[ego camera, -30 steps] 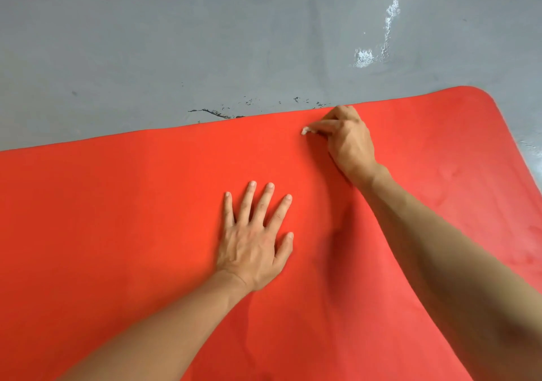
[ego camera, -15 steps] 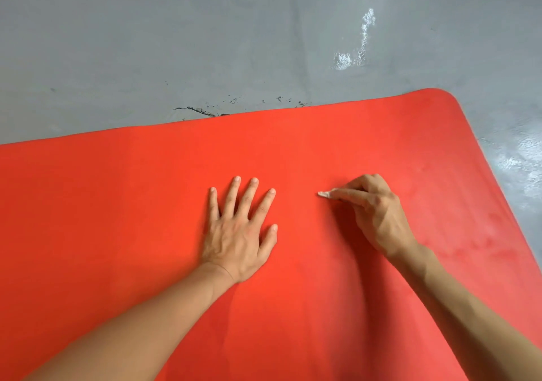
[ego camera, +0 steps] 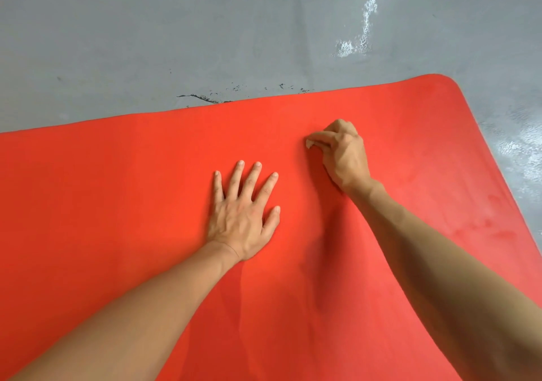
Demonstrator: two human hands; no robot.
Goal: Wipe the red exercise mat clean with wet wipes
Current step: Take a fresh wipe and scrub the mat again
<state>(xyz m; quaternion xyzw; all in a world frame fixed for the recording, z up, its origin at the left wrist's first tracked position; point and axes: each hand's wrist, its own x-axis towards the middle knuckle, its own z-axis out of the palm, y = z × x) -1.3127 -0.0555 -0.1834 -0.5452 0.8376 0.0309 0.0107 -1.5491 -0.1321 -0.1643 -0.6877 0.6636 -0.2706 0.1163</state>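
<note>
Red mat (ego camera: pixel 146 204) on grey floor (ego camera: pixel 176 28), left hand (ego camera: pixel 243 219) flat, right hand (ego camera: pixel 346 154) pinching wipe (ego camera: pixel 310 143).

The flat red foam exercise mat (ego camera: pixel 146 204) lies under both hands; a small white wet wipe (ego camera: pixel 309 143) peeks from the right hand's curled fingers.

Fig.: Bare, utility-type room, prob. a gym corner, garage or workshop; can't tell which. Evidence: grey painted concrete floor (ego camera: pixel 146 34) fills the upper part of my view, w/ a glossy sheen at the right edge. Black scuffs (ego camera: pixel 202 98) mark the coating just beyond the far edge of the red exercise mat (ego camera: pixel 117 190), which lies flat on the floor. A white paint smear (ego camera: pixel 363 28) sits further back, right of centre. No walls or furniture show, so ID rests on floor + mat only.
</note>
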